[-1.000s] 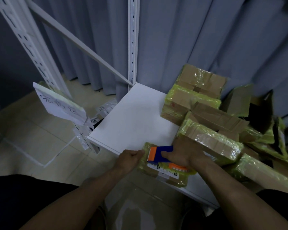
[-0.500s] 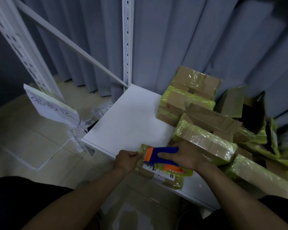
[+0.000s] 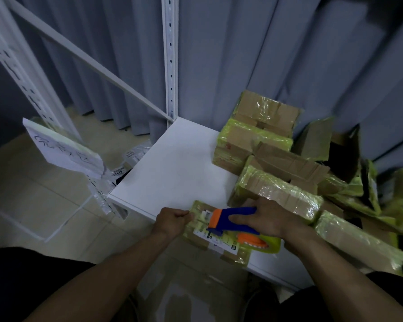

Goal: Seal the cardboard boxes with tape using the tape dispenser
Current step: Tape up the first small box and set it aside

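A small cardboard box wrapped in yellow-green tape, with a white label on top, lies at the front edge of the white shelf. My left hand grips the box's left end with curled fingers. My right hand holds the blue handle of the tape dispenser, whose orange parts and yellow-green tape roll rest on top of the box. The box's right part is hidden under the dispenser and my hand.
Several taped cardboard boxes are piled on the shelf's right side, with an open dark box behind. White rack uprights stand at the back and left. A paper sign hangs on the left. Grey curtains hang behind, tiled floor lies below.
The dispenser has slid to the right along the box top with my right hand, uncovering more of the box's left part. My left hand keeps its grip on the box's left end.
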The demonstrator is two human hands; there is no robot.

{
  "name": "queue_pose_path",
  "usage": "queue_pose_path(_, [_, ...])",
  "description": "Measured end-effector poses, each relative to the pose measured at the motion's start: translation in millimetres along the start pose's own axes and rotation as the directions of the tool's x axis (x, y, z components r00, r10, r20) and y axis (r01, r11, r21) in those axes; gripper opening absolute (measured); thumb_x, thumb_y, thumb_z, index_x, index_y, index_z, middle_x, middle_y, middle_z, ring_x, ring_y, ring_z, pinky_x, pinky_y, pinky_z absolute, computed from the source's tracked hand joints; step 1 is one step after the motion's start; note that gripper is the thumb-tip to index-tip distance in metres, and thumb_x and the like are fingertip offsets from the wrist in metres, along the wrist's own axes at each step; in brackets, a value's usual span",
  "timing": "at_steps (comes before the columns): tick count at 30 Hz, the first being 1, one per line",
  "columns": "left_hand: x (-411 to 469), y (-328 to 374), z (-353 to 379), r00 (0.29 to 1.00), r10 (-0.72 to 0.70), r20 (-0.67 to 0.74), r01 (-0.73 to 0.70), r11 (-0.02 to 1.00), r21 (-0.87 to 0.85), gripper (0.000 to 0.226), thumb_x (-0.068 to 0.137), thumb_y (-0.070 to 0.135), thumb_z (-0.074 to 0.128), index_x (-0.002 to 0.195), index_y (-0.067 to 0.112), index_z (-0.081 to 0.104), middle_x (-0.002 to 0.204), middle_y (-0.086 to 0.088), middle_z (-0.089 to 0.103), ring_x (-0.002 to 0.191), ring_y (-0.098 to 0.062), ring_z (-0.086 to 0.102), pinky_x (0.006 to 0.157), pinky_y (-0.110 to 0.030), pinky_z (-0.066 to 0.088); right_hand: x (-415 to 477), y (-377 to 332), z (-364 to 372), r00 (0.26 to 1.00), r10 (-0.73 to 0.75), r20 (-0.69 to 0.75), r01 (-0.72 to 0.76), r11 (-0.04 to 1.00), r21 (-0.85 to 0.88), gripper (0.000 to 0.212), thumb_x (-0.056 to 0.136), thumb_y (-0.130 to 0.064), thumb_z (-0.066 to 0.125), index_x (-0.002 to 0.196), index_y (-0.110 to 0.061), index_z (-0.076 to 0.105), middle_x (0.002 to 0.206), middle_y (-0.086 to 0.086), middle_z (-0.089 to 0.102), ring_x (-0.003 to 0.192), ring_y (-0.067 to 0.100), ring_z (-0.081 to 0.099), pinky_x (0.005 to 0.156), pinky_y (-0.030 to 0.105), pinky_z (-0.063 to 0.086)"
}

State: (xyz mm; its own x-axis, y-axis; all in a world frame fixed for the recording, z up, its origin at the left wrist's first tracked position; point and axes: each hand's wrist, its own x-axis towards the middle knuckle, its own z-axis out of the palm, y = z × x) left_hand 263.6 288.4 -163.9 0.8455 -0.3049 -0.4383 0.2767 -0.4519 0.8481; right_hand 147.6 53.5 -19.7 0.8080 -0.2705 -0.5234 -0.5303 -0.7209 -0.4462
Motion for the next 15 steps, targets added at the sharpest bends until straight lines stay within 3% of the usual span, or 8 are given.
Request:
queue_pose_path(2, [-3, 1, 2, 1.0, 0.023, 0.007, -0.023, 0.999, 0.031, 0.028, 0.081, 0.036, 0.081, 0.104, 0.021, 0.078, 0.101, 0.004, 0.076, 0.088, -0.005, 0.07, 0.085, -0.027, 0.057, 0, -4, 4, 1.0, -0.005, -0.014, 0.005, 0.999, -0.046, 0.06, 0.075, -0.077, 0.069, 0.099, -0.022, 0.072, 0.09, -0.003, 0.075, 0.082, 0.014, 0.072, 0.082, 0.038, 0.061])
queue_pose_path(5, [-8, 2, 4, 0.995, 0.087, -0.04, -0.08, 0.986, 0.145, 0.03, 0.085, 0.042, 0.075, 0.108, 0.022, 0.077, 0.106, 0.008, 0.075, 0.088, -0.002, 0.067, 0.078, -0.019, 0.053, 0, -11, 10, 0.999, -0.004, -0.037, -0.001, 0.993, -0.114, 0.057, 0.081, -0.07, 0.07, 0.097, -0.016, 0.072, 0.088, 0.001, 0.075, 0.076, 0.014, 0.07, 0.064, 0.026, 0.05])
queue_pose_path(9, [-19, -9, 7, 0.97, 0.241, -0.041, -0.229, 0.953, 0.196, 0.05, 0.091, 0.05, 0.065, 0.133, 0.023, 0.062, 0.133, 0.006, 0.063, 0.113, -0.006, 0.061, 0.098, -0.028, 0.051, 10, -15, 8, 0.999, 0.042, 0.007, -0.042, 0.995, -0.086, 0.06, 0.077, -0.073, 0.071, 0.088, -0.014, 0.075, 0.081, 0.004, 0.076, 0.072, 0.017, 0.071, 0.063, 0.029, 0.048])
queue_pose_path(10, [-20, -11, 7, 0.929, 0.369, -0.014, -0.354, 0.902, 0.247, 0.052, 0.095, 0.049, 0.059, 0.14, 0.022, 0.056, 0.141, 0.007, 0.056, 0.123, -0.008, 0.055, 0.104, -0.03, 0.047, 11, -16, 7, 0.999, 0.05, 0.014, -0.049, 0.996, -0.08, 0.06, 0.077, -0.073, 0.071, 0.087, -0.014, 0.075, 0.08, 0.004, 0.075, 0.068, 0.016, 0.068, 0.063, 0.029, 0.047])
queue_pose_path(12, [-20, -16, 4, 0.748, 0.642, 0.168, -0.645, 0.646, 0.408, 0.054, 0.102, 0.046, 0.046, 0.149, 0.018, 0.044, 0.154, 0.004, 0.041, 0.144, -0.013, 0.035, 0.115, -0.033, 0.036, 11, -18, 7, 0.999, 0.044, 0.021, -0.043, 0.996, -0.08, 0.056, 0.081, -0.071, 0.07, 0.083, -0.015, 0.072, 0.074, 0.002, 0.071, 0.061, 0.01, 0.062, 0.058, 0.023, 0.043])
queue_pose_path(13, [-20, -17, 1, 0.663, 0.679, 0.314, -0.733, 0.504, 0.457, 0.06, 0.103, 0.049, 0.042, 0.153, 0.017, 0.036, 0.159, 0.001, 0.032, 0.15, -0.015, 0.023, 0.118, -0.035, 0.031, 10, -19, 7, 0.999, 0.041, 0.026, -0.039, 0.996, -0.083, 0.053, 0.083, -0.069, 0.069, 0.08, -0.016, 0.069, 0.071, -0.001, 0.068, 0.058, 0.008, 0.059, 0.055, 0.021, 0.041])
queue_pose_path(14, [-21, -16, -1, 0.621, 0.646, 0.444, -0.769, 0.393, 0.504, 0.07, 0.101, 0.057, 0.039, 0.156, 0.017, 0.026, 0.163, 0.001, 0.022, 0.153, -0.017, 0.012, 0.121, -0.037, 0.025, 9, -20, 8, 0.999, 0.038, 0.029, -0.035, 0.996, -0.087, 0.052, 0.084, -0.069, 0.068, 0.078, -0.017, 0.067, 0.069, -0.002, 0.065, 0.056, 0.007, 0.057, 0.054, 0.02, 0.039])
queue_pose_path(15, [-21, -15, -4, 0.632, 0.571, 0.523, -0.759, 0.325, 0.564, 0.081, 0.098, 0.068, 0.036, 0.159, 0.019, 0.015, 0.166, 0.002, 0.011, 0.153, -0.017, 0.002, 0.122, -0.039, 0.018, 9, -20, 8, 0.999, 0.037, 0.035, -0.033, 0.995, -0.096, 0.053, 0.085, -0.069, 0.067, 0.078, -0.017, 0.067, 0.069, -0.003, 0.065, 0.057, 0.008, 0.057, 0.054, 0.021, 0.038])
